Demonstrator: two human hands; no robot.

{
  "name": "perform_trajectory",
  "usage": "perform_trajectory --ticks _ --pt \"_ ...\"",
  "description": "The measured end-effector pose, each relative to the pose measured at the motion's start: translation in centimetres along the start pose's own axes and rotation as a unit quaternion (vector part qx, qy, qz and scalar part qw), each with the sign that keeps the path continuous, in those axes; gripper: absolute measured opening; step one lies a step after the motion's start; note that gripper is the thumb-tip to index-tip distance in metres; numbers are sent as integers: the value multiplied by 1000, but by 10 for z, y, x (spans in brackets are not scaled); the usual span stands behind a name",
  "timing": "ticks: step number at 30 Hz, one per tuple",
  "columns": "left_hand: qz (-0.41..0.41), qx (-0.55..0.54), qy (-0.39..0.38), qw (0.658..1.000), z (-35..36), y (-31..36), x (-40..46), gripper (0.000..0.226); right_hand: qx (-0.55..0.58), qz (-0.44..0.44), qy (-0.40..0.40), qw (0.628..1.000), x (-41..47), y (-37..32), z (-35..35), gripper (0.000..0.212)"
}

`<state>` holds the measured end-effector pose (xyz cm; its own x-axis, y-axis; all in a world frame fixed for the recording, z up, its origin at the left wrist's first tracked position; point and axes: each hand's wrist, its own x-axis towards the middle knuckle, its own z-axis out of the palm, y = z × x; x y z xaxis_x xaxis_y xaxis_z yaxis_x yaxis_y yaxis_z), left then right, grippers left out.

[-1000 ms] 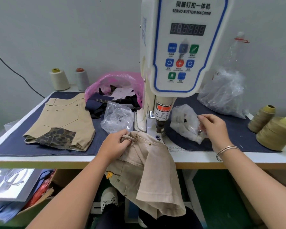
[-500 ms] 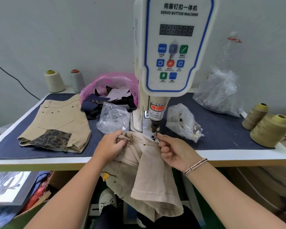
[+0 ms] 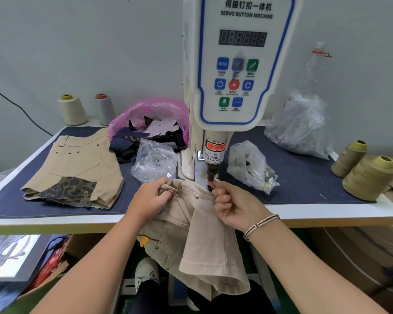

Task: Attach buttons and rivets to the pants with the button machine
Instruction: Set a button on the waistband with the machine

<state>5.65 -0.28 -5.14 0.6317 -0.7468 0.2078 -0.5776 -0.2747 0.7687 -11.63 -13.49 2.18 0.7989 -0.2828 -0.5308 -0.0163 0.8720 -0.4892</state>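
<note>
- Beige cotton pants (image 3: pixel 197 225), soft and limp, hang over the counter (image 3: pixel 327 211) edge at frame centre, waistband under the button machine (image 3: pixel 236 64).
- Left hand (image 3: pixel 149 200) grips the bunched waistband; right hand (image 3: pixel 234 207) pinches something small beside the punch.
- Judgement: best held at the stiff waistband, fingers well away from the punch.

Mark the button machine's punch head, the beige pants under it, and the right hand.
punch head (image 3: pixel 210 172), head view, dark lower tip.
beige pants (image 3: pixel 204 236), head view, hanging leg panel.
right hand (image 3: pixel 235 208), head view, back of the hand.
</note>
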Motion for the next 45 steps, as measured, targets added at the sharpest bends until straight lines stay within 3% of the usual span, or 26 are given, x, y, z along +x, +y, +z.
perform_trajectory --ticks 8,14,16,19,21,22,25,27,30,35,45 --pt "0 -5 -1 1000 -1 2 -1 14 40 -21 -25 999 -8 3 3 16" --pt "4 5 0 1000 0 2 -1 16 112 -9 -61 992 -20 19 10 25" --pt "7 7 2 1000 0 0 0 16 77 21 -93 993 -24 34 18 33" --pt "4 16 -12 1000 1 -2 -1 11 -139 -2 -91 986 -13 50 45 28" --pt "2 32 -23 999 1 -2 -1 12 -319 -111 -43 940 9 51 70 23" --pt "1 27 -17 999 1 -3 -1 13 -401 -173 -20 899 25 49 82 23" --pt "-5 4 12 1000 1 -4 -1 18 -629 -298 27 717 76 36 109 28" --pt "-8 13 4 1000 1 -3 0 12 -750 -306 74 582 109 28 115 28" --pt "-10 38 -1 999 0 -2 0 9 -830 -266 148 467 139 25 115 32" --pt "-12 53 -10 998 2 -1 1 17 -861 -288 179 379 157 30 111 33" --pt "-11 69 -7 998 5 -5 4 21 -880 -309 180 312 169 31 108 34"
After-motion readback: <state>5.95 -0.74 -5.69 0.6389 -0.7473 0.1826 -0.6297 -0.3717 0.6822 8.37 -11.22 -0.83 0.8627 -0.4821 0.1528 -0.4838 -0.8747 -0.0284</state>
